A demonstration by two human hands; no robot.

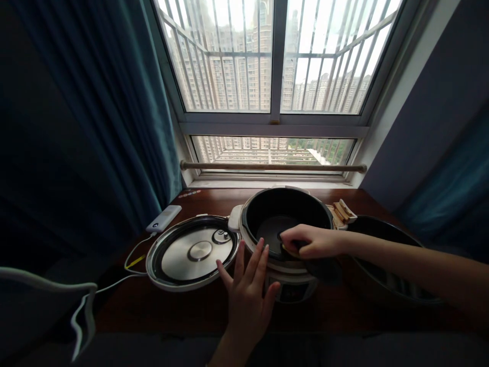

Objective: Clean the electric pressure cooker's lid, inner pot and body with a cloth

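An electric pressure cooker (290,290) stands on the table with its lid swung open to the left. Its dark inner pot (290,201) sits inside the body. Fingers spread, my left hand (248,290) is at the cooker's front left rim; whether it touches cannot be told. My right hand (309,240) is closed over the front right rim. From beneath it hangs a dark, cloth-like thing with a yellow edge (324,269), partly hidden and too dim to name surely. The round lid (173,260) shows its metal inner plate and black seal ring.
Right of the cooker is a large dark basin (382,229), partly behind my right forearm. A white device (164,219) with a white cable (126,278) lies at the left. A wooden rod (273,167) crosses the window behind the table (214,199). A blue curtain (126,102) hangs left.
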